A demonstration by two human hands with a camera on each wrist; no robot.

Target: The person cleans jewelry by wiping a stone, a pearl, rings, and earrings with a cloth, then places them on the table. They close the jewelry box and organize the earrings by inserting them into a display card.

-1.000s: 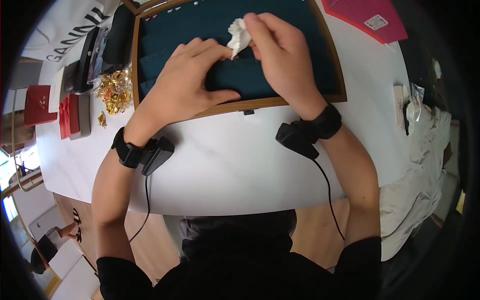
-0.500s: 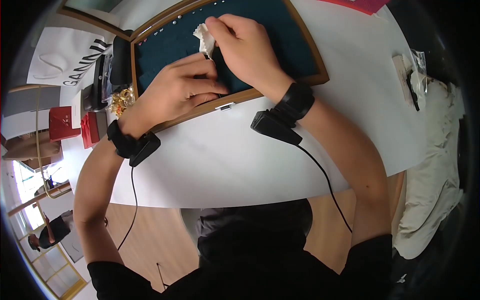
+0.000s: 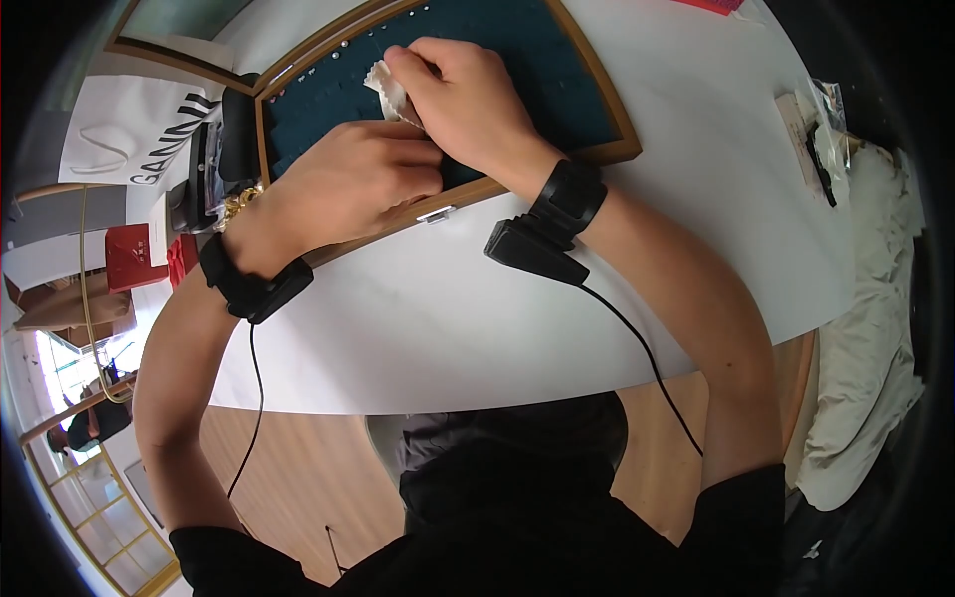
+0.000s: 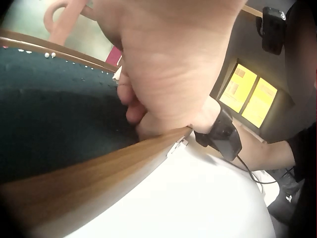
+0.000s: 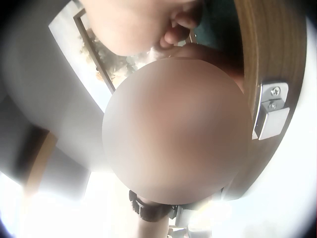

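Observation:
In the head view my right hand point(image 3: 468, 109) pinches a cream cloth point(image 3: 386, 92) with a zigzag edge between thumb and fingers, over a wooden jewelry case point(image 3: 600, 90) lined in dark teal fabric. Close against it, my left hand point(image 3: 343, 184) lies low over the case's front edge, its fingers curled in and the fingertips hidden below the cloth. I cannot tell what the left fingers hold. Small pearl studs point(image 3: 345, 44) sit in a row along the lining's far left side. A metal latch point(image 5: 273, 111) shows large on the case's front in the right wrist view.
Left of the case are gold jewelry point(image 3: 237, 204), a red box point(image 3: 136, 257), dark cases and a white bag point(image 3: 119, 129) with black letters. The case's raised lid point(image 3: 179, 52) stands behind. Plastic-wrapped items point(image 3: 816, 149) lie at the table's right edge.
The head view has swung, so the case appears shifted left and tilted. My left fingers, earlier spread with the thumb out, are now curled in. The right hand keeps its hold on the cloth.

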